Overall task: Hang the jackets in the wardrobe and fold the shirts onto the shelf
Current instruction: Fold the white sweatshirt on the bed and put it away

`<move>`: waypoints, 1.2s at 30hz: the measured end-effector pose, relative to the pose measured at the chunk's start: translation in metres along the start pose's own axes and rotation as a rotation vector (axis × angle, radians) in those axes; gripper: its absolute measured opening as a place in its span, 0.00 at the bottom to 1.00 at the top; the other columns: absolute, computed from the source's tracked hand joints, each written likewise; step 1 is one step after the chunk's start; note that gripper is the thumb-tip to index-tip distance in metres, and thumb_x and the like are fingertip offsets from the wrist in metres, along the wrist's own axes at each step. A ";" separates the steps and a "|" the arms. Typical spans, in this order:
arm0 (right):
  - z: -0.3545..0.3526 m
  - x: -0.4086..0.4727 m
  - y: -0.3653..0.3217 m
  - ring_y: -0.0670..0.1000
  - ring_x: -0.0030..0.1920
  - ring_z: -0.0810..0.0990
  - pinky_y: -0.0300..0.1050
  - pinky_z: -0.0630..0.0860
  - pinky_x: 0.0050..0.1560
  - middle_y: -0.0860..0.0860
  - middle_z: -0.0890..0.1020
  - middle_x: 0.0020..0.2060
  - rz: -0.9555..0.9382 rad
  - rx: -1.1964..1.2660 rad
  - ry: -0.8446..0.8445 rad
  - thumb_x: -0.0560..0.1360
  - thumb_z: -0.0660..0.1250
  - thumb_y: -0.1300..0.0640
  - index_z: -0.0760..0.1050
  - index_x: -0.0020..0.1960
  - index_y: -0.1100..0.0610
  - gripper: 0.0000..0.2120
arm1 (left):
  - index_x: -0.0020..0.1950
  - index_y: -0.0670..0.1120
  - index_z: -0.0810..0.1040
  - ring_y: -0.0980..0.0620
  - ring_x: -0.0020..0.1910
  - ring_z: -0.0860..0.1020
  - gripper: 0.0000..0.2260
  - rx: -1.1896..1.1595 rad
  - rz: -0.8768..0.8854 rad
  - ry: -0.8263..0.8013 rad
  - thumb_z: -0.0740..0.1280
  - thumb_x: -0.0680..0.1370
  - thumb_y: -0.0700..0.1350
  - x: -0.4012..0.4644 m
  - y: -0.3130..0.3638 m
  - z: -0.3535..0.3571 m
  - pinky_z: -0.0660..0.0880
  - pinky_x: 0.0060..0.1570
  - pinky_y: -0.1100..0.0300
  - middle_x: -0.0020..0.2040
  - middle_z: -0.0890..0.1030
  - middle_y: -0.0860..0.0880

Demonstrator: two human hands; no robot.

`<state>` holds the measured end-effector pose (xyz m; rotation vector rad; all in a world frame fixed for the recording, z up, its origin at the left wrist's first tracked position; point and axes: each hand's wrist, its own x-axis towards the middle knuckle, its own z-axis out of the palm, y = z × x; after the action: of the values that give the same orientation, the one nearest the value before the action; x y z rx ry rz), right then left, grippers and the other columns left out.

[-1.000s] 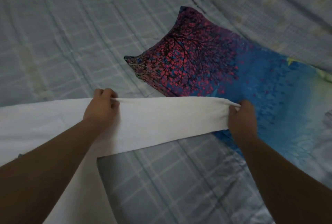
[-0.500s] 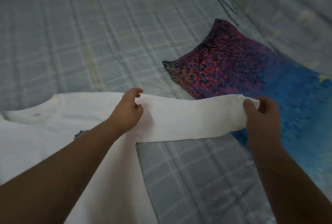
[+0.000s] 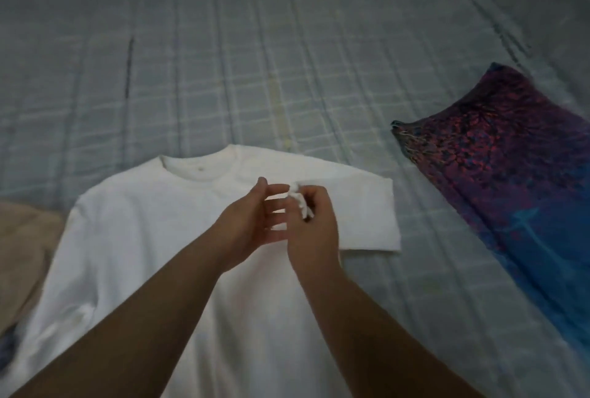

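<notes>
A white long-sleeved shirt [image 3: 143, 238] lies flat on the bed with its collar [image 3: 198, 167] towards the far side. Its right-hand sleeve [image 3: 367, 215] is doubled back across the chest. My right hand [image 3: 316, 228] pinches the bunched sleeve end [image 3: 298, 203] just above the chest. My left hand [image 3: 249, 222] hovers beside it, fingers straight and spread, holding nothing. My forearms hide the shirt's lower middle.
The grey checked bed sheet [image 3: 223, 62] fills the view. A purple, red and blue patterned cushion [image 3: 510, 180] lies to the right of the shirt. Beige cloth [image 3: 22, 254] lies at the left edge, with a dark blue patch [image 3: 8, 346] below it.
The sleeve was stretched to the right between both hands. My right hand has carried its end in over the chest, and my left hand has let go. The view has swung left.
</notes>
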<state>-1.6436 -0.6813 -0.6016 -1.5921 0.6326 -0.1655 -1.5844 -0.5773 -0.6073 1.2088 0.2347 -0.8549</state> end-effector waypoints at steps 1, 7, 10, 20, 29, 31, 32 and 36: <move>0.018 -0.010 0.009 0.42 0.48 0.81 0.46 0.78 0.54 0.44 0.82 0.47 0.019 -0.010 -0.049 0.80 0.64 0.51 0.75 0.54 0.48 0.04 | 0.58 0.46 0.80 0.48 0.47 0.83 0.24 -0.005 0.000 0.008 0.50 0.83 0.60 -0.006 -0.004 -0.015 0.79 0.43 0.55 0.50 0.84 0.43; 0.078 -0.050 0.060 0.39 0.77 0.55 0.41 0.52 0.78 0.43 0.63 0.76 -0.092 -0.271 -0.422 0.80 0.49 0.43 0.64 0.76 0.48 0.26 | 0.64 0.37 0.76 0.42 0.58 0.79 0.25 -0.155 0.058 0.117 0.61 0.81 0.57 -0.032 -0.036 -0.098 0.73 0.60 0.47 0.60 0.80 0.38; 0.071 -0.049 0.082 0.41 0.77 0.58 0.39 0.53 0.77 0.46 0.65 0.75 -0.227 -0.353 -0.445 0.80 0.49 0.45 0.64 0.75 0.50 0.25 | 0.62 0.34 0.77 0.34 0.59 0.78 0.17 -0.109 0.072 0.242 0.68 0.77 0.42 -0.037 -0.055 -0.128 0.72 0.63 0.41 0.59 0.79 0.33; 0.005 0.001 0.124 0.57 0.79 0.54 0.64 0.52 0.76 0.56 0.58 0.79 -0.513 -1.393 -0.255 0.79 0.51 0.49 0.56 0.80 0.53 0.29 | 0.52 0.48 0.82 0.45 0.44 0.81 0.14 0.404 0.091 0.805 0.74 0.69 0.50 -0.067 -0.060 -0.214 0.79 0.48 0.49 0.45 0.83 0.46; 0.016 0.051 0.119 0.58 0.79 0.49 0.61 0.50 0.77 0.56 0.52 0.80 -0.500 -1.511 -0.270 0.81 0.46 0.47 0.49 0.81 0.55 0.30 | 0.61 0.46 0.69 0.46 0.38 0.74 0.10 1.006 0.285 0.932 0.63 0.80 0.40 -0.078 -0.076 -0.248 0.67 0.40 0.54 0.40 0.77 0.44; 0.022 0.065 0.117 0.59 0.79 0.50 0.60 0.50 0.77 0.57 0.52 0.80 -0.499 -1.494 -0.256 0.81 0.46 0.47 0.49 0.80 0.55 0.30 | 0.61 0.44 0.69 0.44 0.41 0.75 0.10 1.084 0.284 0.945 0.62 0.80 0.39 -0.076 -0.085 -0.255 0.70 0.42 0.52 0.44 0.77 0.43; 0.025 0.071 0.117 0.59 0.79 0.50 0.60 0.51 0.77 0.58 0.53 0.80 -0.498 -1.488 -0.258 0.81 0.47 0.47 0.50 0.80 0.56 0.30 | 0.60 0.43 0.70 0.42 0.43 0.76 0.10 1.131 0.291 0.949 0.61 0.80 0.39 -0.076 -0.089 -0.258 0.72 0.43 0.50 0.46 0.76 0.42; 0.027 0.090 0.121 0.61 0.79 0.51 0.61 0.52 0.77 0.59 0.53 0.79 -0.471 -1.521 -0.262 0.81 0.44 0.45 0.49 0.81 0.56 0.31 | 0.59 0.43 0.70 0.38 0.45 0.76 0.08 1.176 0.259 0.973 0.60 0.80 0.40 -0.076 -0.096 -0.258 0.74 0.45 0.46 0.48 0.74 0.42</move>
<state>-1.5918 -0.7011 -0.7448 -3.1481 0.0573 0.2652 -1.6319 -0.3230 -0.7289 2.6534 0.3502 -0.0207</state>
